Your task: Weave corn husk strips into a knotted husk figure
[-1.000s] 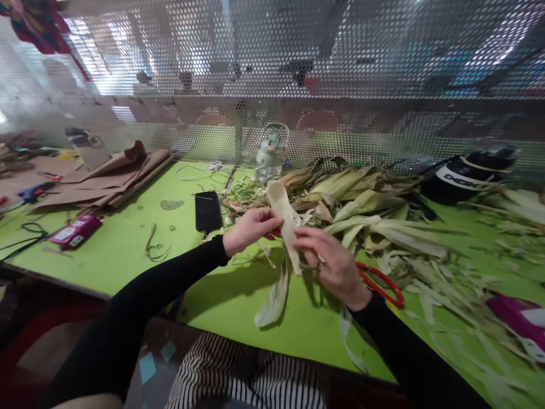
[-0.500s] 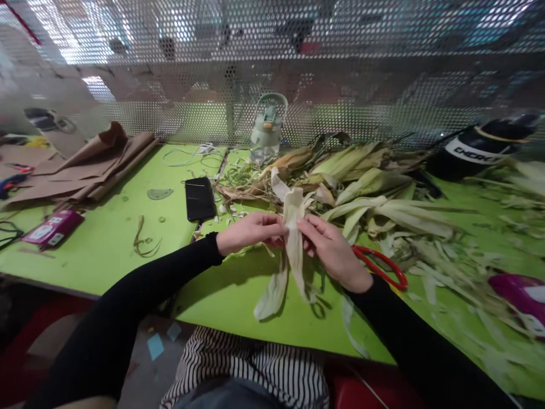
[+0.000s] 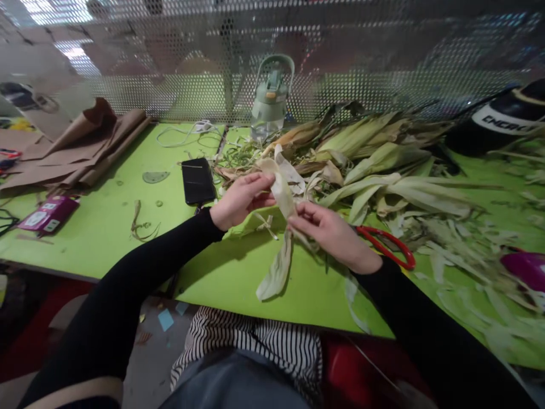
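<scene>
A pale, dry corn husk strip [image 3: 281, 190] is held up over the green table [image 3: 106, 227] between both hands. My left hand [image 3: 240, 199] pinches its upper end with closed fingers. My right hand [image 3: 330, 233] grips it lower down, fingers curled round it. Another pale husk leaf [image 3: 276, 271] lies flat on the table just below the hands. A heap of green and yellow corn husks [image 3: 374, 165] fills the table behind and to the right.
A black phone [image 3: 197, 180] lies left of my hands. Red scissor handles [image 3: 389, 247] show behind my right wrist. A pale green water bottle [image 3: 271, 96] stands by the perforated metal screen. Folded brown paper [image 3: 85, 147], a purple packet [image 3: 46, 213] and husk scraps lie about.
The view has tilted down and nearer. Both hands have kept hold of the husk strip; it now bends over to the left at the top, with my right hand lower on it.
</scene>
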`<state>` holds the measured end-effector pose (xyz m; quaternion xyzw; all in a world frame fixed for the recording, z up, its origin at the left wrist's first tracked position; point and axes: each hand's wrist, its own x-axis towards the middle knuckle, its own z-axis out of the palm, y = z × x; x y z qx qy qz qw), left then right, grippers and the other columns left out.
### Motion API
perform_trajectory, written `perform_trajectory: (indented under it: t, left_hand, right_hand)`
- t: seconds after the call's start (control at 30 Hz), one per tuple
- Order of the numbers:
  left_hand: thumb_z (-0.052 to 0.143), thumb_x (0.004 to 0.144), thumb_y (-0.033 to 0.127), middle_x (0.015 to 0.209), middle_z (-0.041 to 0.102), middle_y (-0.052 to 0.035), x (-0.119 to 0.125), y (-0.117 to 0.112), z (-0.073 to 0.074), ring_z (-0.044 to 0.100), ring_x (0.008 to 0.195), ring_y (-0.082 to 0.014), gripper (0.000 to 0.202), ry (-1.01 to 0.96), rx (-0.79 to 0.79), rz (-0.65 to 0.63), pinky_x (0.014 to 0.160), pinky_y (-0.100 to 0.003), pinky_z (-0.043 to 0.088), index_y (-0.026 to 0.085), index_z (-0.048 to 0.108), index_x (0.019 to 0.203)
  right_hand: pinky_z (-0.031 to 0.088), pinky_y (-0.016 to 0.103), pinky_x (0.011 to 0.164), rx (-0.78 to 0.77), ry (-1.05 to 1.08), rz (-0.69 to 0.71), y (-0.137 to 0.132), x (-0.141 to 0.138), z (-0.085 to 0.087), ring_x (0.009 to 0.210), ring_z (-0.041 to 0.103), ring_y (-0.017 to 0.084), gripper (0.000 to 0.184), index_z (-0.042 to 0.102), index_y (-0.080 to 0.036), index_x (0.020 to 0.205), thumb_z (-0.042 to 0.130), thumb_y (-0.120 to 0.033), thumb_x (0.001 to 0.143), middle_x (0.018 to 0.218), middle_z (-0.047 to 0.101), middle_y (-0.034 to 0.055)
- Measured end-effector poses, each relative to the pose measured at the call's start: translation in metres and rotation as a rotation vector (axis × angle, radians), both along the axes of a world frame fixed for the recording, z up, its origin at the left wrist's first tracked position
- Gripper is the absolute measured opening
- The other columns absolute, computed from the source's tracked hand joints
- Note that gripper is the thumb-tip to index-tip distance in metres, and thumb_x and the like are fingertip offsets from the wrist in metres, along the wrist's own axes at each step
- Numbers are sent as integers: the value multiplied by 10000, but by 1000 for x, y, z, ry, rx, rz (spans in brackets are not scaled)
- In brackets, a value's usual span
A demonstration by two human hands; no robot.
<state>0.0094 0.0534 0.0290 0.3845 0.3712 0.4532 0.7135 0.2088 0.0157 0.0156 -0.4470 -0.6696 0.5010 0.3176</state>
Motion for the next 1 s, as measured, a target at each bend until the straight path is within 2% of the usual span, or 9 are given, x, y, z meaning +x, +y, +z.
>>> perform_trajectory:
  t: [0.13, 0.3, 0.43, 0.53, 0.6, 0.7, 0.8, 0.87, 1.0]
  left_hand:
    - [564, 946, 155, 772, 675, 19, -6, 7, 0, 674, 642, -48, 88, 11, 11, 72, 635, -147, 558, 144, 603, 868]
    - [579, 941, 177, 795, 678, 8, -7, 7, -1, 689, 665, -62, 77, 38, 88, 55, 603, -147, 556, 136, 613, 885]
    - [553, 959, 188, 734, 649, 11, -11, 11, 3, 646, 589, -54, 122, 80, 126, 161, 556, -141, 520, 144, 603, 857]
    - [545, 966, 200, 662, 584, 40, -21, 21, 4, 550, 487, -37, 168, 140, 126, 303, 562, -160, 511, 171, 577, 804]
    - [535, 964, 187, 631, 548, 45, -28, 28, 2, 525, 475, -37, 231, 164, 98, 373, 556, -161, 499, 179, 538, 733]
    - [523, 955, 167, 634, 549, 46, -34, 34, -1, 534, 497, -38, 240, 164, 87, 378, 570, -148, 502, 187, 508, 716]
    - [500, 932, 104, 653, 576, 48, -31, 34, -6, 549, 519, -42, 138, 198, 86, 325, 579, -146, 502, 187, 521, 824]
    - [497, 899, 55, 716, 615, 36, -27, 33, -10, 597, 587, -58, 133, 241, 100, 302, 638, -170, 520, 175, 523, 949]
    - [569, 868, 100, 1148, 667, -93, -22, 27, -13, 660, 1057, -165, 456, 403, 324, 312, 955, -318, 507, 164, 448, 1303]
  right_hand:
    - [416, 248, 557, 144, -50, -206, 5, 11, 4, 612, 527, 118, 304, 654, -214, 860, 662, -517, 858, 690, 622, -14]
    - [334, 252, 469, 125, -63, -199, 11, 20, 0, 468, 394, 96, 354, 627, -225, 786, 658, -573, 846, 538, 480, -56]
    - [455, 329, 641, 412, -244, -196, 3, 17, 1, 687, 555, 176, 303, 648, -236, 926, 685, -524, 840, 776, 618, 14]
    - [452, 449, 876, 697, -434, 132, -13, 8, 3, 988, 563, 270, 288, 679, -236, 970, 735, -466, 807, 1041, 651, 75]
    - [464, 447, 867, 614, -484, 531, -23, 1, 1, 999, 556, 270, 263, 709, -247, 1010, 711, -441, 832, 1062, 652, 82]
    - [475, 434, 862, 461, -406, 646, -29, -5, -2, 934, 574, 236, 154, 738, -241, 921, 650, -365, 890, 961, 674, 70]
    - [520, 336, 710, 191, -43, 164, -21, -2, -1, 754, 609, 166, 152, 720, -248, 881, 666, -390, 881, 823, 679, 12]
    - [511, 268, 584, 145, 211, -217, -11, 5, 3, 656, 598, 124, 214, 677, -257, 884, 675, -470, 859, 785, 658, -18]
    - [460, 204, 436, 124, 387, -475, -1, 13, 11, 568, 579, 99, 305, 614, -259, 846, 764, -512, 765, 700, 620, -42]
